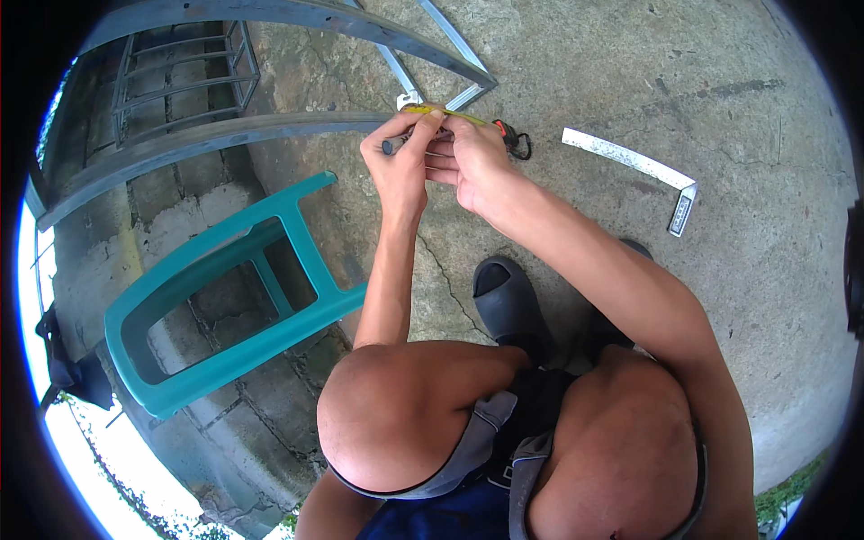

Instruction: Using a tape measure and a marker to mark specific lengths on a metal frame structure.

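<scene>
A tape measure (507,135) with a red and black case and a dark wrist loop lies against the far side of my right hand (481,160). Its yellow blade (463,116) runs left across the end of a grey metal bar (310,122). My left hand (394,166) is closed, the thumb pressing the blade against the bar end. A dark rod-like thing with a rounded blue-grey end (390,146) sticks out of that same hand; its kind is unclear. My right hand's thumb and forefinger meet at the blade, its other fingers bent beneath. How it grips the case is partly hidden.
A white try square (630,159) lies on the concrete floor to the right. On the left a teal plastic stool (207,396) rests on its side. More metal bars (454,40) stretch across the far side, with a metal rack (184,81) at far left.
</scene>
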The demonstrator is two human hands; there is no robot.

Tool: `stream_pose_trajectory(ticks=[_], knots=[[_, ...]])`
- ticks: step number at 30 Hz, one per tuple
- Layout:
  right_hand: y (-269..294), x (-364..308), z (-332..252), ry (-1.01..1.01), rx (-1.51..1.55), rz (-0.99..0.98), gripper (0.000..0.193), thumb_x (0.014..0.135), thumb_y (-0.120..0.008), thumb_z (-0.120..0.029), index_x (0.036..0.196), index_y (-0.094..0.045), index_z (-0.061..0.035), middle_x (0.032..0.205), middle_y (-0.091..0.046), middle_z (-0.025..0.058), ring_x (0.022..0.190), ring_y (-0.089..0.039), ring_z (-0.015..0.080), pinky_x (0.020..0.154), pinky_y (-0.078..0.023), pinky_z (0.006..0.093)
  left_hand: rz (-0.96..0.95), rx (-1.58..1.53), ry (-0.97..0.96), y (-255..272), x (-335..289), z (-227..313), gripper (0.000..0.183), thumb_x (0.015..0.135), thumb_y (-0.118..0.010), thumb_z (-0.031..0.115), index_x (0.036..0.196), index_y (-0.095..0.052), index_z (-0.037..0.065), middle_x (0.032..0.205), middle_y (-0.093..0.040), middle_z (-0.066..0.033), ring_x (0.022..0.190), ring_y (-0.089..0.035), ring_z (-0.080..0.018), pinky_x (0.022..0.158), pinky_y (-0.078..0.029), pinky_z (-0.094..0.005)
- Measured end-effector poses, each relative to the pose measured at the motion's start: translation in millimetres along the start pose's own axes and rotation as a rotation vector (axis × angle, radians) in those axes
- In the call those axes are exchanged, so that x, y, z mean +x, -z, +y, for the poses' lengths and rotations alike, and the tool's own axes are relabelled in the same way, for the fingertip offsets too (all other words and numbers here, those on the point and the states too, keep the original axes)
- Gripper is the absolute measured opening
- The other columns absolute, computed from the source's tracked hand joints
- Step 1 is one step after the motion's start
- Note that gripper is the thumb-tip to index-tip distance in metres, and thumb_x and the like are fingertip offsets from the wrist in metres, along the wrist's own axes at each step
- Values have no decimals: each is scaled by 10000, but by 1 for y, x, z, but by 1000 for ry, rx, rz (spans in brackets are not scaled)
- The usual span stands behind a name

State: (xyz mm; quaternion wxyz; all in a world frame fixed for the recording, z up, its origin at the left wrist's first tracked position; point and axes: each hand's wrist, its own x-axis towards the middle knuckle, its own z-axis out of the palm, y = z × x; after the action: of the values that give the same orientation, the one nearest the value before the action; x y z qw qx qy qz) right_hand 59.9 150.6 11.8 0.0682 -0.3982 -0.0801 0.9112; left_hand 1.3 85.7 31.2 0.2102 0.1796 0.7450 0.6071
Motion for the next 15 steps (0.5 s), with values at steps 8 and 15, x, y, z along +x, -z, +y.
stream_pose_trajectory(ticks=[8, 15], knots=[[37, -12, -14, -118, -243, -19, 227, 949, -507, -213, 1030, -483, -2, 899, -575, 150, 850, -663, 298, 768, -586, 440, -221, 92, -150, 11, 1, 11, 114, 819, -714, -6, 926, -727, -41, 866, -690, -67, 807, -626, -109, 722, -493, -238], [107, -67, -22, -206, -657, -248, 237, 958, -521, -291, 1012, -488, -62, 808, -557, 56, 648, -610, 193, 581, -517, 322, -208, 8, -233, 0, 0, -3, 102, 941, -579, 26, 973, -604, -68, 883, -690, -107, 851, -654, -126, 760, -527, -269]])
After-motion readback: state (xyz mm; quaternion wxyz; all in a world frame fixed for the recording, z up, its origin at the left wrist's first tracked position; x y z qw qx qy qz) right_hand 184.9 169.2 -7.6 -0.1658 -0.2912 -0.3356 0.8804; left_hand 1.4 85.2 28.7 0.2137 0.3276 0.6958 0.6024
